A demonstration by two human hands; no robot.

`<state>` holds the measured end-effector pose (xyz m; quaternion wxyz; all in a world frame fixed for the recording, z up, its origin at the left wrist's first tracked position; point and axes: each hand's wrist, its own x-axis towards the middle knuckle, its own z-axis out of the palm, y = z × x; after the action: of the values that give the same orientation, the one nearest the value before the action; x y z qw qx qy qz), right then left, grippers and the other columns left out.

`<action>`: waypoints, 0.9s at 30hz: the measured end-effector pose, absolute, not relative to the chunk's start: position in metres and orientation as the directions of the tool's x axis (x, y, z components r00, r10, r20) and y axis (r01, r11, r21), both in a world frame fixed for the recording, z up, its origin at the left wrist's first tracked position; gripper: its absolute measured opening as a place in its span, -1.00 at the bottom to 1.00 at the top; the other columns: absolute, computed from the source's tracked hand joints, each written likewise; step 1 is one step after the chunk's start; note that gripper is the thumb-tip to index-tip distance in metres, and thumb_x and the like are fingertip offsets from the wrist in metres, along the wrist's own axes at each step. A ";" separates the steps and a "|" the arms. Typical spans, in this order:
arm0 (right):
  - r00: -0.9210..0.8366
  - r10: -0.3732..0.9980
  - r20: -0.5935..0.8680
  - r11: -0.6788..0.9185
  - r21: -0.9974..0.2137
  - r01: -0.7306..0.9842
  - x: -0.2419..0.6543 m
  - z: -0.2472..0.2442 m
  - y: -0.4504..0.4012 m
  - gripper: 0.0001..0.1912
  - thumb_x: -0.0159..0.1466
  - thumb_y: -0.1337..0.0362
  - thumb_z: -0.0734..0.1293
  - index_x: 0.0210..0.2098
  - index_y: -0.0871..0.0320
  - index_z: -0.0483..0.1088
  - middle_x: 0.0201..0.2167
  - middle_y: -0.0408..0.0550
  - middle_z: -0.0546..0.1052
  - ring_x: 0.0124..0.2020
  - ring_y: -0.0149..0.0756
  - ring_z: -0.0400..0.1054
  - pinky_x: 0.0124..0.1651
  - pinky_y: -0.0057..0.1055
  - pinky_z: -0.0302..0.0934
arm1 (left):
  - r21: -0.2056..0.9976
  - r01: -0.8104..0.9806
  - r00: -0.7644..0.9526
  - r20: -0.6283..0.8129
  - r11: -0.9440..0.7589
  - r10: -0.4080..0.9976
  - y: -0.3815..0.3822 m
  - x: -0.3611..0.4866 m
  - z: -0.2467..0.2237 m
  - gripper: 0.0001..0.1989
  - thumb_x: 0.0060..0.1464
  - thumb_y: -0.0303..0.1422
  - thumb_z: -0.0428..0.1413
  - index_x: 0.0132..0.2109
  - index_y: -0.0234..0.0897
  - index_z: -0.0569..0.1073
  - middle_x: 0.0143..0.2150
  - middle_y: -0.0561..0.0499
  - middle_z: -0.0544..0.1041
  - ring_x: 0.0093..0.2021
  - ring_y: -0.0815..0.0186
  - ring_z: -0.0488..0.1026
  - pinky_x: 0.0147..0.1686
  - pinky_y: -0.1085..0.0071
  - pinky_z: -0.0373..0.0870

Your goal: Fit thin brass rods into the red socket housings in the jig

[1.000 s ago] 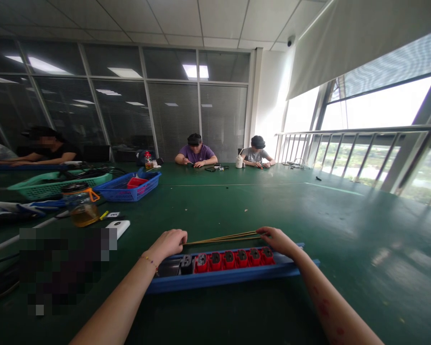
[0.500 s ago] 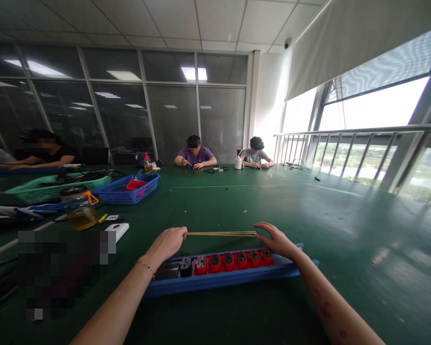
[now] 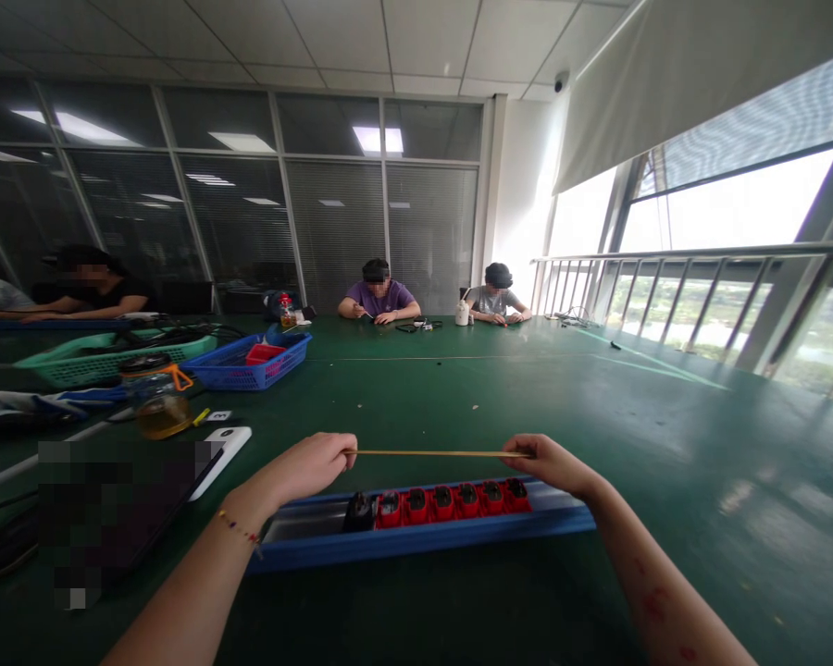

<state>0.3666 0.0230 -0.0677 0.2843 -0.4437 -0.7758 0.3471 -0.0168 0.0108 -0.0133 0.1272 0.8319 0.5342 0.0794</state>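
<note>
In front of me I hold a bundle of thin, straight, tan sticks [image 3: 427, 453] level between both hands. My left hand [image 3: 323, 460] is closed around the left end, and my right hand [image 3: 538, 458] pinches the right end. Seen from here, the bundle looks like one line. Just below it lies a long blue tray [image 3: 423, 541] with a grey inside. A row of several red blocks with black tops [image 3: 442, 504] stands in the tray. One black block [image 3: 359, 511] is at the row's left end, near my left wrist.
To the left are a dark device with a white edge [image 3: 226, 458], a glass jar of amber liquid [image 3: 159, 412], a blue basket [image 3: 250, 373] and a green basket [image 3: 76, 365]. Two people [image 3: 380, 296] sit across the table; others are at far left.
My right fingers, apart before, have closed on the right end of the sticks. The sticks, slightly fanned earlier, now line up. My left forearm has shifted a little left.
</note>
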 end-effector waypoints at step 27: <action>-0.562 0.817 -0.127 0.204 -0.848 0.488 0.382 -0.063 0.011 -0.69 0.16 0.07 0.26 -0.27 0.19 0.25 -0.60 -0.25 0.29 -0.57 -0.49 0.13 -0.52 -0.54 0.05 | 0.491 0.821 0.497 -0.359 -0.293 0.790 0.003 -0.024 -0.014 -0.64 -0.03 -0.05 -0.05 -0.24 -0.22 0.38 -0.30 0.04 0.51 -0.38 0.33 0.45 -0.44 0.50 0.24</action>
<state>0.3817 0.0115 -0.0631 0.1787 -0.4322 -0.7550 0.4596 -0.0241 0.0034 -0.0141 0.3200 0.8038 0.5010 -0.0238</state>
